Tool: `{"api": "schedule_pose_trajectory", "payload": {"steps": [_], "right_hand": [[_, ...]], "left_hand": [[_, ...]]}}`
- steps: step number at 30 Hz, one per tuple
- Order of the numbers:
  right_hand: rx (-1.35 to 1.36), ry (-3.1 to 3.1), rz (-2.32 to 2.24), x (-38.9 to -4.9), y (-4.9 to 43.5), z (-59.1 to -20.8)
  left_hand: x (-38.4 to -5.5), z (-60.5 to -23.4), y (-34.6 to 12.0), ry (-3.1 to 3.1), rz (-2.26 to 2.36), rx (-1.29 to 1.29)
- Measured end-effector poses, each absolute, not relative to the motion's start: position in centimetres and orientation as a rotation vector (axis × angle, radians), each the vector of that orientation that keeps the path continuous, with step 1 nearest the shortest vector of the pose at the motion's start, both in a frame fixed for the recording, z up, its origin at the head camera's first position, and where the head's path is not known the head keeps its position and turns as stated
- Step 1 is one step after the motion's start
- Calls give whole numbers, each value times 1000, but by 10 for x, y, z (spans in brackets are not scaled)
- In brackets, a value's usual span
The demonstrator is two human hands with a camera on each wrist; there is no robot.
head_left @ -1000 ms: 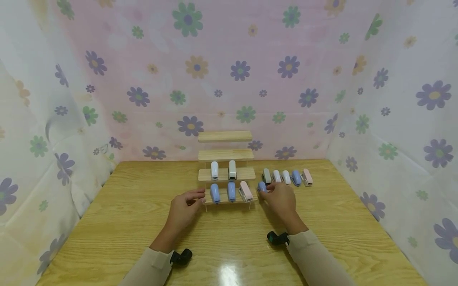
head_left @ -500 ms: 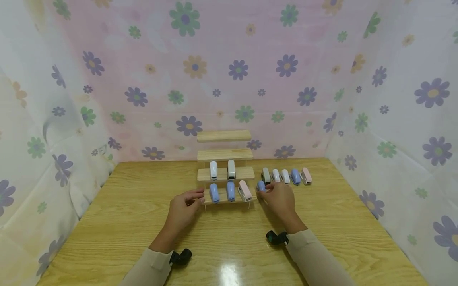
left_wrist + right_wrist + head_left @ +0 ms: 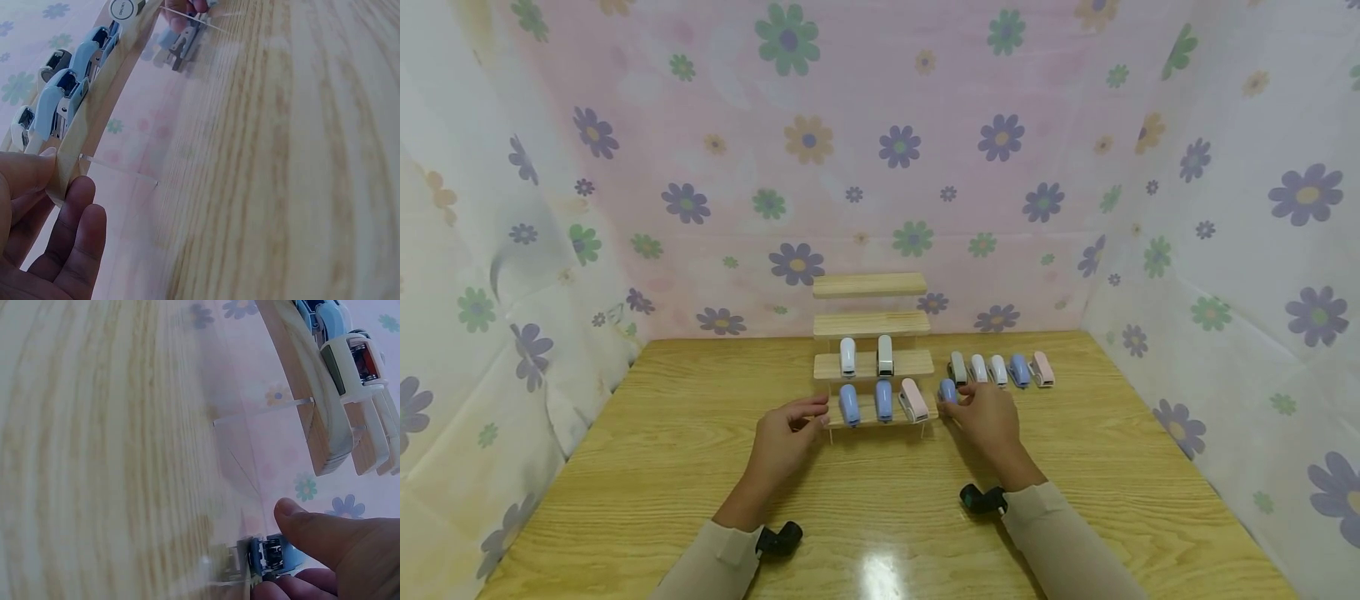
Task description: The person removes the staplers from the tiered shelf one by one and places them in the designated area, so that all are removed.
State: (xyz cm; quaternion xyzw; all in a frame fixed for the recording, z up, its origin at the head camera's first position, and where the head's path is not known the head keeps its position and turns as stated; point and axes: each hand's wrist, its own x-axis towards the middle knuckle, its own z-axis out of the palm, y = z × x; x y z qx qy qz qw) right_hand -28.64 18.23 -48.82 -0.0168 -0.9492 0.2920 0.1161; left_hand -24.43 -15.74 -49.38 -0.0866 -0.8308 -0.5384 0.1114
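In the head view, a tiered wooden display stand (image 3: 870, 324) carries small staplers. Its lowest tier holds two blue staplers (image 3: 883, 402) and a pink stapler (image 3: 914, 400); the tier above holds a white stapler (image 3: 847, 357) and a grey-green stapler (image 3: 885, 356). My left hand (image 3: 784, 442) pinches the left end of the lowest board (image 3: 74, 147), thumb on top and fingers beneath. To the right of the stand, my right hand (image 3: 990, 421) holds another blue stapler (image 3: 948, 391) low at the table; in the right wrist view its fingers partly hide this stapler (image 3: 272, 555).
Behind the right hand a row of staplers stands on the wooden table (image 3: 880, 492): a green stapler (image 3: 958, 368), two white staplers (image 3: 978, 368), a blue stapler (image 3: 1019, 371) and a pink stapler (image 3: 1042, 369). Flowered cloth (image 3: 865, 100) encloses the back and sides.
The head view has shifted very slightly. Both hands and the staplers stay practically in place.
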Motion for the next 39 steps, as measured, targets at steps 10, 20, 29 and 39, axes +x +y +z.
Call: {"api": "schedule_pose_trajectory", "payload": {"steps": [10,20,29,39], "right_hand": [[-9,-2823,883,-286,185,-482],[-9,-2793,870,-283,192,-451],[-31,-2802,854,-284,180,-431],[72,-2748,868,-289,163,-412]], "left_hand": [[-243,-493,-157,-2441,-1577,-255],[-244,-492,-157,-2464,-1570,-256],[-244,-494,-158,-2442,-1581,-268],[-245,-498,-157,-2435,-1578,-255]]}}
